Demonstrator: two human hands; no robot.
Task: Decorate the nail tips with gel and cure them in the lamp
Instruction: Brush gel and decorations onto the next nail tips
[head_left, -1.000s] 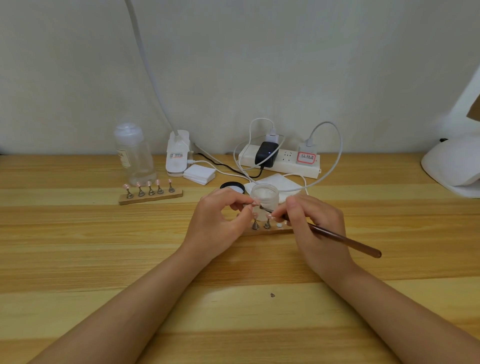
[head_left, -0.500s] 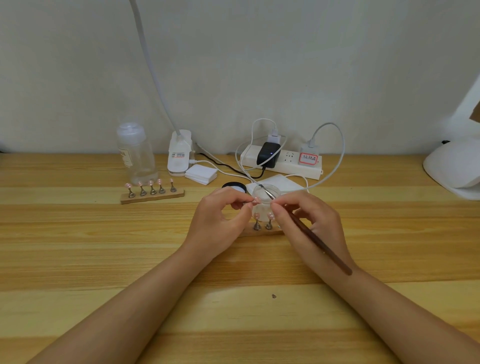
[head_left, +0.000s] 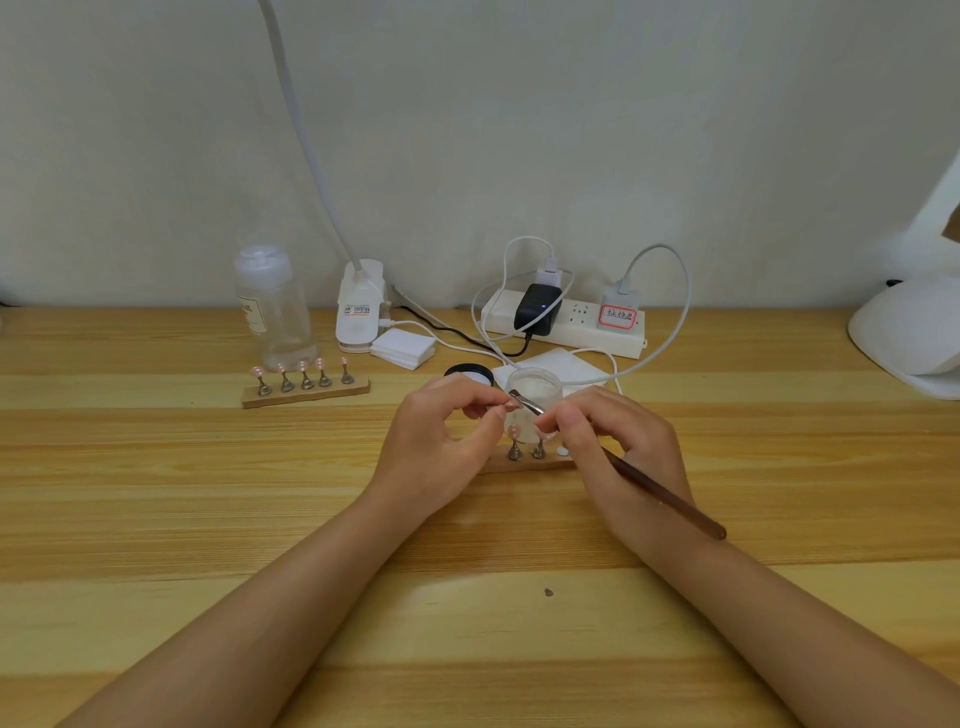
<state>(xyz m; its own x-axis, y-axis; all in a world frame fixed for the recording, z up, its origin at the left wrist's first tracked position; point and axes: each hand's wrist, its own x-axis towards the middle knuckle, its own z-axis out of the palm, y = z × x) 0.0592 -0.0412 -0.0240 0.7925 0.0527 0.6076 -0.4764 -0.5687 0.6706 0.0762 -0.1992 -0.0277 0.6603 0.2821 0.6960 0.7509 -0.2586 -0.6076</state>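
My left hand (head_left: 441, 441) pinches a small nail tip (head_left: 500, 409) between thumb and forefinger; the fingers hide most of it. In my right hand (head_left: 618, 452) I grip a brown-handled brush (head_left: 665, 493). Its metal end and bristles reach up-left to the pinched tip, in front of the open frosted gel jar (head_left: 537, 387). Below the fingers, a wooden holder strip (head_left: 524, 461) carries two pink tips on metal stands. A second strip (head_left: 306, 394) with several pink tips stands at the left. The white curing lamp (head_left: 909, 332) sits at the right edge.
The jar's black lid (head_left: 470, 372) and a white tissue (head_left: 563, 366) lie behind the hands. Further back are a clear bottle (head_left: 272, 306), a white clip lamp base (head_left: 361, 306), cotton pads (head_left: 402, 348) and a power strip (head_left: 566, 327) with looping cables.
My right hand has turned the brush: the handle swung from pointing right to down-right, and the bristle end rose to the pinched tip. My left hand barely moved.
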